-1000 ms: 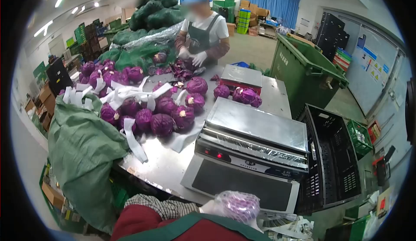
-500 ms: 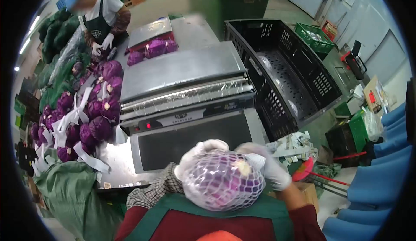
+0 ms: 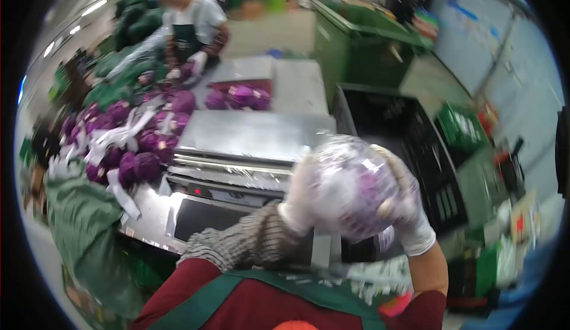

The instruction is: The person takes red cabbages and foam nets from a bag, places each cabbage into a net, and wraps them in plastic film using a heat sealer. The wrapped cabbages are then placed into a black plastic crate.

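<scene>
Two-Handed Hold Noted

Left hand (image 3: 300, 196) and right hand (image 3: 409, 208) have fingers closed around opposite sides of the wrapped cabbage (image 3: 353, 190), raised near the black crate (image 3: 389, 110). Advised: even, light pressure; support from beneath.

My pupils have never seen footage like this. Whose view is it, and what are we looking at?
A camera worn on someone's head looks forward and down, so we share that wearer's view. There is no robot: the gloved left hand and right hand hold a film-wrapped purple cabbage between them. On the metal table are loose purple cabbages, white strips and a flat-topped machine with a red light. A black crate stands to the right. Beyond the cabbages is a co-worker.
</scene>
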The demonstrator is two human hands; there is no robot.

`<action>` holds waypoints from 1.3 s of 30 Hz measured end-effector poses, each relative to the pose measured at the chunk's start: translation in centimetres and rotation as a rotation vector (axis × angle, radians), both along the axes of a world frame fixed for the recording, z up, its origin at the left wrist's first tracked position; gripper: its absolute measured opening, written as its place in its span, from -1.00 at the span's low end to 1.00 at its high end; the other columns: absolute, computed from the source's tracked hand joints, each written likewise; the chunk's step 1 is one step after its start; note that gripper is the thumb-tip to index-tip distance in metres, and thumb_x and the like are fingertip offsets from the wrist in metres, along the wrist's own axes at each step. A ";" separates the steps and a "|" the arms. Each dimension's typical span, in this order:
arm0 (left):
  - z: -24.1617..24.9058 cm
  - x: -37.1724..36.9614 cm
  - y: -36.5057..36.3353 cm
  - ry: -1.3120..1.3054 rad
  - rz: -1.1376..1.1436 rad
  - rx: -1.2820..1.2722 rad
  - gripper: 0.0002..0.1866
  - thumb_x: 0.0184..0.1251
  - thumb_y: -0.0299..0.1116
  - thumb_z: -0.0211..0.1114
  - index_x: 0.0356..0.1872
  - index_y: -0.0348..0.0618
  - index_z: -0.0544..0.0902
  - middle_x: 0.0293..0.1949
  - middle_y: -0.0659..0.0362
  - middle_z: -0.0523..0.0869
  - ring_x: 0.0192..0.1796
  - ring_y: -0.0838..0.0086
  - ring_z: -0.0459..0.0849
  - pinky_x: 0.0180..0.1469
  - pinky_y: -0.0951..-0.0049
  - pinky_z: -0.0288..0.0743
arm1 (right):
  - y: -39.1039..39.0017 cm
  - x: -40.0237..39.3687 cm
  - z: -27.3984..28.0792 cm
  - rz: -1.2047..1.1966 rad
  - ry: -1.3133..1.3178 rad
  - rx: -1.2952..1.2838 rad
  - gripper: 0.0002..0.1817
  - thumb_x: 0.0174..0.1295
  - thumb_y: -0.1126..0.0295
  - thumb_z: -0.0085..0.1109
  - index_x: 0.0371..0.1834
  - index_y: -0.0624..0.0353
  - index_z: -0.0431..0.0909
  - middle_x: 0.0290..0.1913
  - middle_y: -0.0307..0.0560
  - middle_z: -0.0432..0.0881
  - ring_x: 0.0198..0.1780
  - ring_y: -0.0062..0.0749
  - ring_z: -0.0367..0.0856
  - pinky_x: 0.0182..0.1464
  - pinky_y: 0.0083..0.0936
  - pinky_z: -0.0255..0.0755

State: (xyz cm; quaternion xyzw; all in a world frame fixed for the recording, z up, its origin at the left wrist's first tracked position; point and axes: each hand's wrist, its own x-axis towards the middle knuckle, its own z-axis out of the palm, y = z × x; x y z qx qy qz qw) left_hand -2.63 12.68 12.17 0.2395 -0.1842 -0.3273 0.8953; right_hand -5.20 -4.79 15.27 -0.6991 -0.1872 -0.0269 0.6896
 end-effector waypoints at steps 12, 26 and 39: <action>-8.3 -8.8 18.5 0.371 0.928 0.422 -0.45 0.41 -0.01 -0.19 0.06 -0.34 0.45 0.07 -0.07 0.51 0.10 0.17 0.49 0.15 0.18 0.35 | -17.2 29.1 -17.1 0.048 0.501 0.779 -0.33 0.23 -0.18 -0.29 0.26 0.03 0.26 0.27 -0.09 0.30 0.26 -0.08 0.26 0.26 -0.10 0.16; -12.2 -11.1 21.9 0.537 1.138 0.660 -0.60 0.35 -0.07 0.02 -0.13 -0.24 0.55 -0.21 0.15 0.64 -0.24 0.52 0.59 -0.14 0.50 0.47 | -17.2 36.3 -25.3 -0.280 0.138 -0.786 -0.50 0.21 0.01 0.04 -0.18 0.33 0.44 -0.36 -0.13 0.50 -0.32 -0.38 0.42 -0.27 -0.43 0.34; -20.7 -6.0 55.8 0.325 1.828 1.627 -0.58 0.14 -0.21 0.20 -0.09 -0.37 0.52 -0.25 -0.08 0.66 -0.20 0.19 0.63 -0.10 0.37 0.45 | -0.6 20.2 -2.9 -0.439 -0.056 -0.142 -0.47 0.23 -0.05 -0.04 -0.01 0.20 0.46 -0.16 -0.07 0.59 -0.27 -0.47 0.55 -0.17 -0.52 0.39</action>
